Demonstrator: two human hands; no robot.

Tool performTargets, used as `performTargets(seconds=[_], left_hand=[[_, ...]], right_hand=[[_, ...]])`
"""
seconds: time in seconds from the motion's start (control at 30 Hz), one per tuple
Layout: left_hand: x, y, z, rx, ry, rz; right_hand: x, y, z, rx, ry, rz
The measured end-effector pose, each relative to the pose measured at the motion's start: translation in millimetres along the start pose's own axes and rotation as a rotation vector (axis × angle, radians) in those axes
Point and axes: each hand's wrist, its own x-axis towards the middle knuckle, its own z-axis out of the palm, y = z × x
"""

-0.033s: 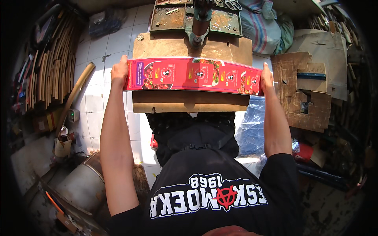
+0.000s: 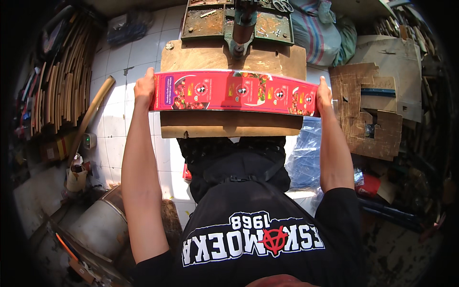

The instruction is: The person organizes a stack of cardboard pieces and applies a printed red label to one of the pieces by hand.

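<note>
A long red printed strip, stiff-looking, with food pictures and a purple panel, stretches crosswise in front of me. My left hand grips its left end, thumb up along the edge. At the right end my right hand is closed on it the same way. Under and behind the strip lies a wooden board, its near edge showing in front too. Beyond the strip, a dark machine post comes down over the board's far part. The fingers beneath the strip are hidden.
Behind the board stands a metal tray with small parts and scissors. Flat brown boards lie at the right, beside a woven sack. Stacked strips and a curved tan piece are at the left.
</note>
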Motion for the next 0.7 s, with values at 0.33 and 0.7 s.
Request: performTargets(seconds=[0.33,0.7], left_hand=[[4.9,-1.5,3.8,-0.082,-0.069,-0.005],[6.8,-2.3,1.8,-0.074,-0.061,-0.004]], right_hand=[[24.5,21.0,0.4,0.091,-0.016,0.044],[1.8,2.1,-2.8,0.083,0.001,0.049]])
